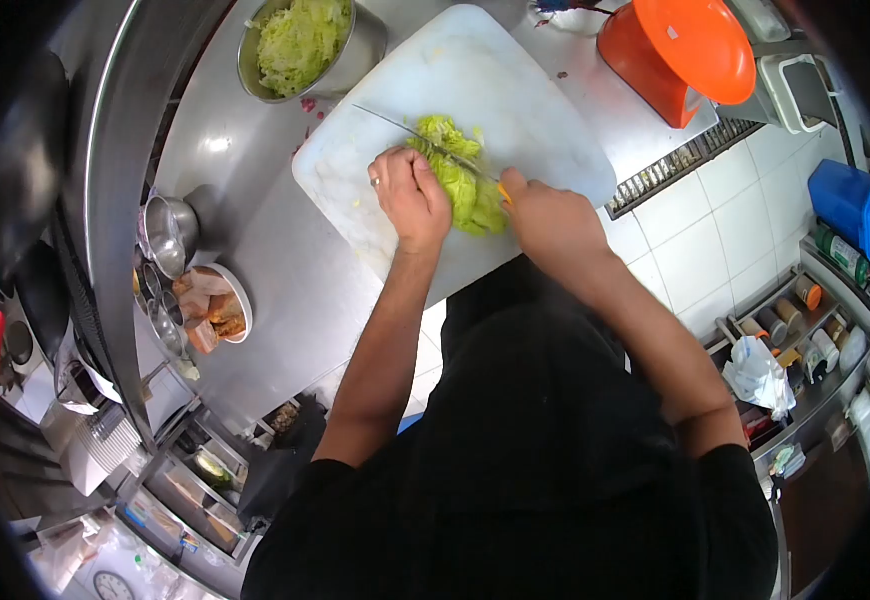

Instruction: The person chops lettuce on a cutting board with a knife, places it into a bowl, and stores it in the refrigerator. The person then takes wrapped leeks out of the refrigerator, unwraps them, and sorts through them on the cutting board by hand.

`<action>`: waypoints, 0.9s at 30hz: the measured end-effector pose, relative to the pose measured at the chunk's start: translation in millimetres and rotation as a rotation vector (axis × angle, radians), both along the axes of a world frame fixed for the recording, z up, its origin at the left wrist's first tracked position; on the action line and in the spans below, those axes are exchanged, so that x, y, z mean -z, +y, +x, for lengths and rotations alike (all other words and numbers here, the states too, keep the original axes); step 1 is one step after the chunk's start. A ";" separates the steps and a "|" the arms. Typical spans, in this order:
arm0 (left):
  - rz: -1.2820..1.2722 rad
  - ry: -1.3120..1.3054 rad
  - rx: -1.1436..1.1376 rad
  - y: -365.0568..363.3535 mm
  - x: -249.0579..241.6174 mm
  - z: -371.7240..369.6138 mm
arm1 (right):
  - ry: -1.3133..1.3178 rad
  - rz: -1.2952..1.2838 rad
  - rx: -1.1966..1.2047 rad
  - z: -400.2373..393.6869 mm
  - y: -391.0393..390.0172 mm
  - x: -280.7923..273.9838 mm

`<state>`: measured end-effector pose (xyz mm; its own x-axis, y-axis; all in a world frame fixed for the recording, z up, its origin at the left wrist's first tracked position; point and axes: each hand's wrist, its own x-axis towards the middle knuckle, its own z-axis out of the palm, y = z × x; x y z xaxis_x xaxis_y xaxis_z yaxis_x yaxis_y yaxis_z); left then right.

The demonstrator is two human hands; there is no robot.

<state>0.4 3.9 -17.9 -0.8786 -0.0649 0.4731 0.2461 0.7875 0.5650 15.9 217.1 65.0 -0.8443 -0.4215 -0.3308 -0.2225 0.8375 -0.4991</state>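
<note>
A heap of cut lettuce (477, 207) lies on the white cutting board (355, 150). My right hand (555, 225) is closed round the yellow handle of a knife (442, 150). Its long blade lies across the lettuce and points to the upper left, past my left hand. With curled fingers, my left hand (410, 195) holds the lettuce from its left side, close to the blade. A ring shows on one finger. The fingertips against the leaves are partly hidden.
A metal pot (363, 50) of shredded lettuce (300, 45) stands behind the board at the left. An orange scale (650, 60) is at the back right. Metal bowls (170, 235) and a white tub (242, 300) of food sit on the left. Small red scraps (308, 104) lie near the pot.
</note>
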 end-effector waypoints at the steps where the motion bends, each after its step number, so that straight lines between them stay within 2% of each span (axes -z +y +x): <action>1: 0.009 0.000 0.002 -1.0 0.6 -0.2 | -0.006 -0.004 -0.001 2.4 6.0 -14.7; 4: 0.006 -0.021 0.002 -1.6 0.2 5.7 | -0.072 0.042 -0.013 24.8 24.9 -46.6; 7: -0.008 -0.009 0.004 -3.0 3.4 4.4 | -0.121 0.072 0.024 45.2 32.9 -51.6; 14: 0.014 -0.030 0.015 -3.0 0.9 4.2 | -0.054 -0.006 0.013 27.2 -0.5 18.6; 16: 0.051 -0.020 -0.002 -1.0 0.4 5.5 | -0.024 -0.017 -0.004 9.0 -11.8 19.1; 23: 0.097 -0.036 -0.043 0.3 1.7 11.1 | -0.047 0.047 -0.022 26.9 14.9 -49.6; 27: 0.055 -0.014 -0.043 -1.6 7.7 10.6 | -0.104 0.076 0.020 49.6 26.2 -56.3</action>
